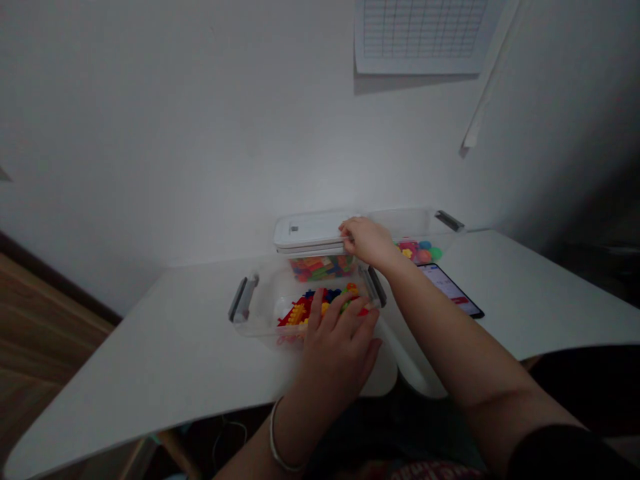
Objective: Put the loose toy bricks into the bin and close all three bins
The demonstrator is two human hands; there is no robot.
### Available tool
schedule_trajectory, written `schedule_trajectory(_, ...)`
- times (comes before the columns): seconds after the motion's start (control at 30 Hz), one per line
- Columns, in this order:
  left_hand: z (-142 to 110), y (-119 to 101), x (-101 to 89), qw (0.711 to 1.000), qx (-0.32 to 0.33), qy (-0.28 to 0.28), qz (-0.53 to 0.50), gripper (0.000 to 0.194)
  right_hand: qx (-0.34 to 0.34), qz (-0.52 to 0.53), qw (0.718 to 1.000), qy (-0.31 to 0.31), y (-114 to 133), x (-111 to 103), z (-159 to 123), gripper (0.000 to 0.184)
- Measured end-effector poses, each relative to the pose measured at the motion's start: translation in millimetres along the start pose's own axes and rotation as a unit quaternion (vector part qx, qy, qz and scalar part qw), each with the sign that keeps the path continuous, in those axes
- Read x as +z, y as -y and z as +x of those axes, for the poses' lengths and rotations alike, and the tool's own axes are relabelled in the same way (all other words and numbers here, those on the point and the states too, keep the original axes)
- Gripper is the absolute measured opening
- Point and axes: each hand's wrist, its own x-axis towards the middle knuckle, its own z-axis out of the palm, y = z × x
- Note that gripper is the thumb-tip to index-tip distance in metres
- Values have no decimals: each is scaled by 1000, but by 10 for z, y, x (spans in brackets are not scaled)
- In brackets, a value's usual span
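Observation:
My left hand (pixel 337 340) rests over the near rim of a clear plastic box (pixel 265 327), fingers spread and reaching in above the pieces. Inside lie red, yellow, blue and green plastic toy pieces (pixel 300 311), partly hidden by that hand. Farther back, my right hand (pixel 367 240) has its fingers curled round the right end of a white lid (pixel 315 230). The lid appears stacked with another atop a second clear box with colourful pieces (pixel 320 268). My right fingertips are partly out of sight.
Behind my right forearm is another clear box (pixel 405 223) with round colourful pieces (pixel 424 253). A phone (pixel 453 291) lies on the white table (pixel 200 360) to the right. The wall stands close behind the boxes, with a gridded paper (pixel 420 33) hanging on it.

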Motion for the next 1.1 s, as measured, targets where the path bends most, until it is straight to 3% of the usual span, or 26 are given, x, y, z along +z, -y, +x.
schedule_trajectory(0.13, -32, 40, -10, 997, -56, -14, 41, 31, 35, 30, 997, -58, -35, -24, 14, 18)
schedule_trajectory(0.23, -33, 69, -16, 994, -90, -16, 64, 30, 33, 71, 987, -139, -73, -26, -4, 18)
schedule_trajectory(0.37, -7, 91, 15, 996, -74, -9, 58, 24, 31, 104, 970, -217, -71, -88, -103, 12)
schedule_trajectory(0.67, 47, -19, 128, 999, 21, -13, 43, 25, 82, 171, 944, -269, 73, -334, -567, 11)
schedule_trajectory(0.83, 62, -143, 186, 997, 63, -46, 16, 23, 46, 145, 940, -304, 107, -425, -766, 7)
schedule_trajectory(1.03, -1, -113, -11, 995, -3, -100, -1, 21, -38, 128, 939, -317, 124, -511, -944, 7)
schedule_trajectory(1.1, -39, 13, -92, 982, -44, -185, 4, 30, -56, 125, 939, -315, 127, -528, -1015, 7)
